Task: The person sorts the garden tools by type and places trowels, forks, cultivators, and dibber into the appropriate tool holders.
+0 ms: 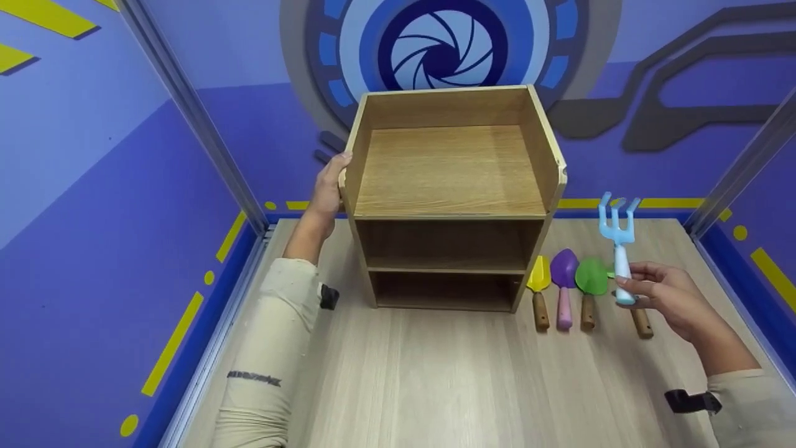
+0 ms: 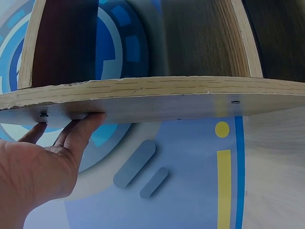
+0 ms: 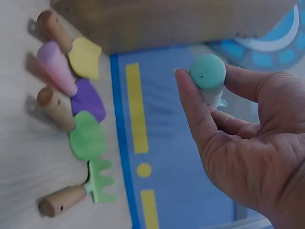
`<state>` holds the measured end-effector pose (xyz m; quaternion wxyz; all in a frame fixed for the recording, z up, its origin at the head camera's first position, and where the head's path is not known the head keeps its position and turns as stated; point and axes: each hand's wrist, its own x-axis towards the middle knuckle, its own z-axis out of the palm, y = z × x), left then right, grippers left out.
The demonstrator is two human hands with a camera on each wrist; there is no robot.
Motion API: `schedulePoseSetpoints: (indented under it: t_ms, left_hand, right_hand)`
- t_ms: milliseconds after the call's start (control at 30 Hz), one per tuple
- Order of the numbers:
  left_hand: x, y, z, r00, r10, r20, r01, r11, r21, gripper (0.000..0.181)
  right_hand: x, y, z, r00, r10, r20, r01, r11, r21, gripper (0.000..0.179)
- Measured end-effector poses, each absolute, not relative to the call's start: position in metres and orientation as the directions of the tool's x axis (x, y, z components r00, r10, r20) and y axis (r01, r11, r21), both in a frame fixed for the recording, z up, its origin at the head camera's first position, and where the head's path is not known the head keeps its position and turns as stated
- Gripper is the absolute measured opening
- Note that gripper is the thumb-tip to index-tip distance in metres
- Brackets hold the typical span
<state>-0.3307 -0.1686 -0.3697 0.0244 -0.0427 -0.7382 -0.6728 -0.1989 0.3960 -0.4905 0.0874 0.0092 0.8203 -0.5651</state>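
Note:
A small wooden shelf unit point(image 1: 451, 174) stands upright at the back, its open front facing me. My left hand point(image 1: 328, 186) touches the outer face of its left side panel point(image 2: 167, 107) with fairly straight fingers. In my right hand point(image 1: 668, 292) a light-blue hand rake point(image 1: 617, 235) is held by the lower handle, pinched between thumb and fingers, tines pointing up. Its rounded turquoise handle end point(image 3: 208, 71) faces the right wrist camera. The rake is raised over a row of garden tools to the right of the shelf.
Along that row lie a yellow shovel point(image 1: 540, 277), a purple shovel with a pink handle point(image 1: 564, 308), a green shovel point(image 1: 591, 275) and a green rake point(image 3: 101, 181) with a wooden handle. Blue printed walls point(image 1: 653, 180) enclose the wood-grain table point(image 1: 448, 379).

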Motion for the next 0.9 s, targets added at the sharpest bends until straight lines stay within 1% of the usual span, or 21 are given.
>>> schedulePoseSetpoints:
  t_ms: [200,400,467,667,900]
  left_hand:
    - [-0.331,-0.168,-0.371,-0.996,0.032,0.080,0.083,0.096,0.992,0.067]
    - [-0.330,-0.169,-0.372,-0.996,0.034,0.078,0.081,0.111,0.991,0.068]
    - [-0.330,-0.169,-0.372,-0.996,0.035,0.081,0.084,0.110,0.990,0.067]
    - [-0.331,-0.169,-0.372,-0.995,0.039,0.097,0.100,0.102,0.990,0.065]
    - [-0.330,-0.169,-0.372,-0.995,0.049,0.082,0.087,0.114,0.990,0.069]
  right_hand:
    - [-0.193,0.372,-0.472,-0.988,-0.100,-0.119,0.078,0.345,-0.935,0.069]
    - [-0.187,0.353,-0.452,-0.992,-0.096,-0.087,0.046,0.366,-0.929,0.067]
    - [-0.184,0.349,-0.446,-0.993,-0.098,-0.066,0.025,0.373,-0.927,0.063]
    - [-0.180,0.340,-0.432,-0.994,-0.113,0.005,-0.044,0.345,-0.937,0.042]
    - [-0.171,0.331,-0.416,-0.990,-0.123,0.067,-0.108,0.362,-0.926,0.031]
